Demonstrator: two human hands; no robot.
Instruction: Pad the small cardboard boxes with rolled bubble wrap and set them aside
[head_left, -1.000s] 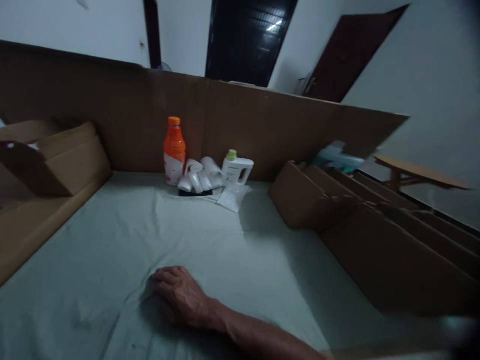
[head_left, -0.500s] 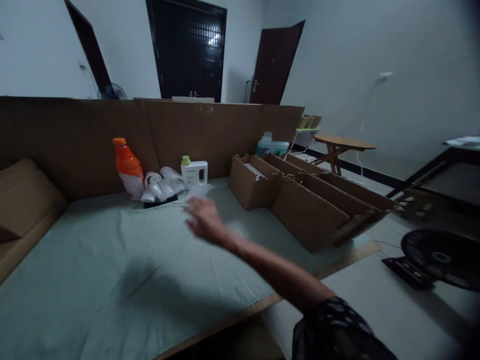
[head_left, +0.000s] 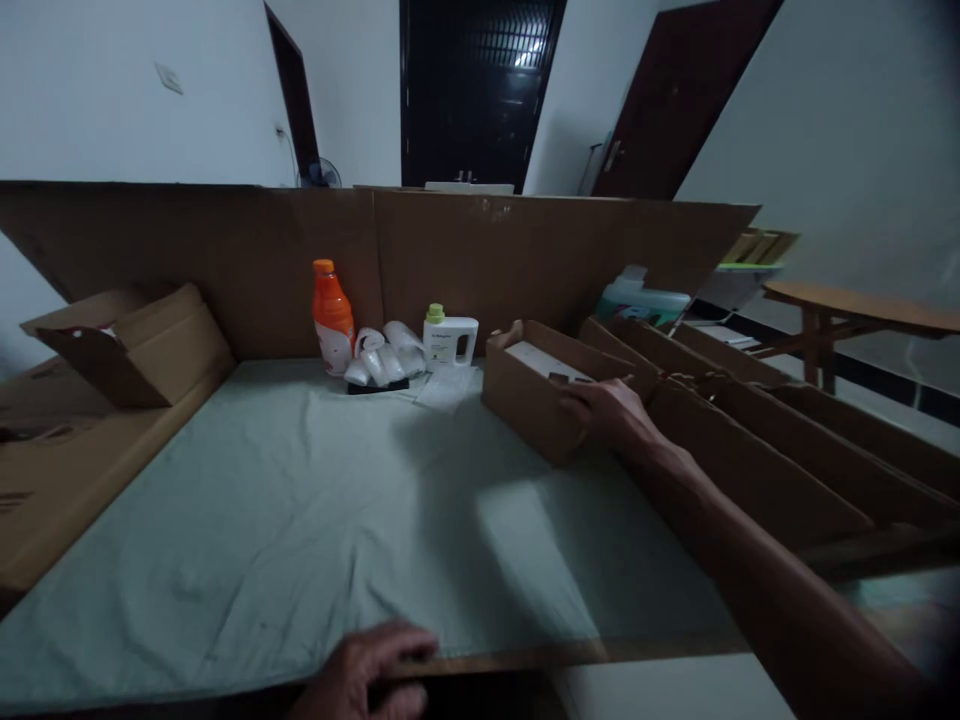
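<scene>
My right hand [head_left: 611, 408] is at the near end of a small open cardboard box [head_left: 529, 405], with its fingers curled over the rim. White flat contents [head_left: 544, 360] show inside this box; the hand covers part of its near end. At the front edge of the green cloth-covered table [head_left: 300, 520], my left hand [head_left: 367, 665] is partly in view, with thumb and fingers apart and nothing between them.
Along the back stand an orange bottle [head_left: 332, 310], clear plastic rolls [head_left: 386, 360] and a white jug [head_left: 450, 340], before a cardboard wall [head_left: 487, 250]. Long cardboard boxes [head_left: 750, 470] and a teal-liquid jug [head_left: 641, 300] are right. Another carton [head_left: 161, 345] sits left.
My right hand has moved from over the middle of the cloth to the small box on the right. The left hand has come into view at the front edge. The view has turned left.
</scene>
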